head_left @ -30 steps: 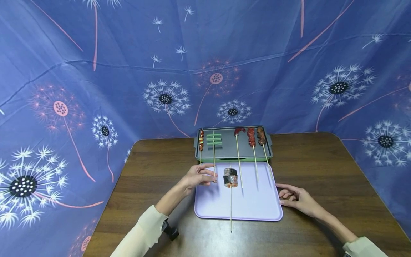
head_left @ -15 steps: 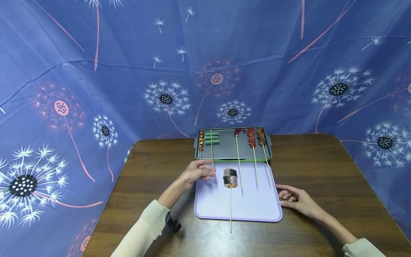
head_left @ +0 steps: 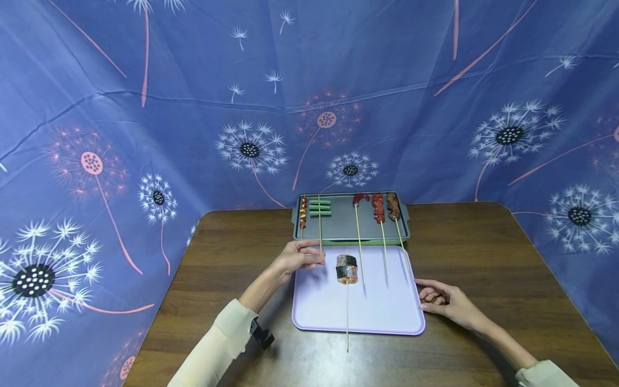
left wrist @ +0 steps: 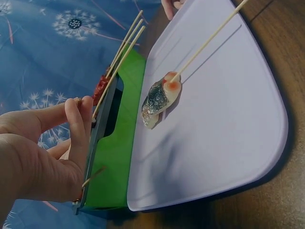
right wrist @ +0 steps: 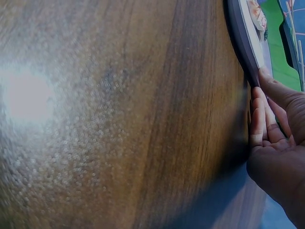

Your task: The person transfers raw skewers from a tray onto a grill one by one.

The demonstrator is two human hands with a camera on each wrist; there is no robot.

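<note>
In the head view, my left hand (head_left: 298, 257) pinches the bare lower stick of a skewer of green vegetable pieces (head_left: 320, 208), whose pieces are at the left part of the grey griddle pan (head_left: 342, 226). Beneath that hand is a lilac tray (head_left: 377, 314), on which a fish-roll skewer (head_left: 346, 269) with dark, silvery skin lies, its stick passing over the front rim. My right hand (head_left: 450, 302) holds the tray's right edge; the right wrist view shows the thumb (right wrist: 271, 85) at the rim, with curled fingers below. In the left wrist view, the left hand (left wrist: 52, 148) hides the green pieces.
A thin mixed skewer (head_left: 303, 213) lies at the pan's left end. Farther right are a dark red skewer (head_left: 360, 199), a red meat skewer (head_left: 378, 208) and a brown skewer (head_left: 393, 207), their sticks reaching over the tray. Behind the wooden table (head_left: 483, 252) hangs a blue cloth (head_left: 411, 123).
My left hand has moved slightly away from me and to the left, carrying the green vegetable skewer with it. The right hand and the tray stay about where they were.
</note>
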